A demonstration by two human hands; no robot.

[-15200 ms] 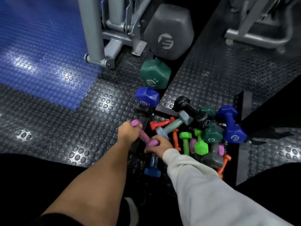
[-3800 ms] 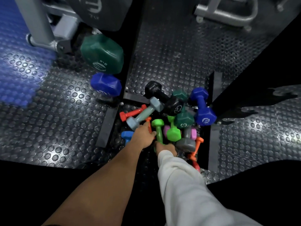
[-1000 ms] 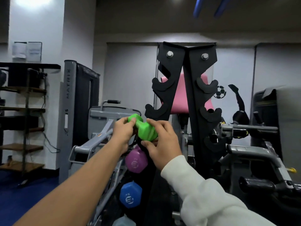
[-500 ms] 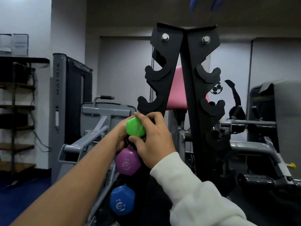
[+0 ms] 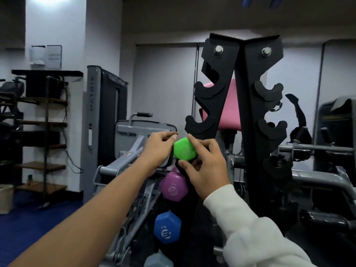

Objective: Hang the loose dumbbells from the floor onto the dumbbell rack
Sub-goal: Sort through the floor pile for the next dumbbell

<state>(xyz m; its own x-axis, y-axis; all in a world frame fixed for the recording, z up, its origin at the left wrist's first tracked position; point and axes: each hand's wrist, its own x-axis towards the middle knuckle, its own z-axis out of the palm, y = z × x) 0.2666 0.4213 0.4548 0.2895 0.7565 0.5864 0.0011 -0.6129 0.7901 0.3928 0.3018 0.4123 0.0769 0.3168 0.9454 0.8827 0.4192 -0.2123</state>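
Green dumbbell [image 5: 184,149] is at the rack [image 5: 238,97], on its left face, hex end toward us, directly above the purple dumbbell [image 5: 174,186]. We can't tell if its handle is seated in a cradle; our hands hide that spot.

Right hand [image 5: 207,170], white sleeve: grips the green dumbbell, index along the top right edge of the head, thumb under its lower edge, other fingers curled behind toward the rack.

Left hand [image 5: 158,149], bare arm: fingers bent, tips pinched together right at the top left corner of the green head. Touching or just beside it, can't tell which. No clear grip visible on that side, so we can't call it holding or free.

Below on the same face: purple dumbbell hung, then blue dumbbell [image 5: 167,227] hung under it, then a pale grey-blue one [image 5: 159,261] at the bottom edge, mostly cut off. All show hex ends toward us.

Two cradles on the left face above the green dumbbell hold nothing; same for the cradles seen on the right face. Two bolts at the rack top.

Behind the rack: pink pad [image 5: 227,106], grey machine frame [image 5: 134,151] left of it, tall dark Matrix unit [image 5: 104,112], wire shelf [image 5: 44,122] against the wall far left. Blue floor [image 5: 28,224] lower left.
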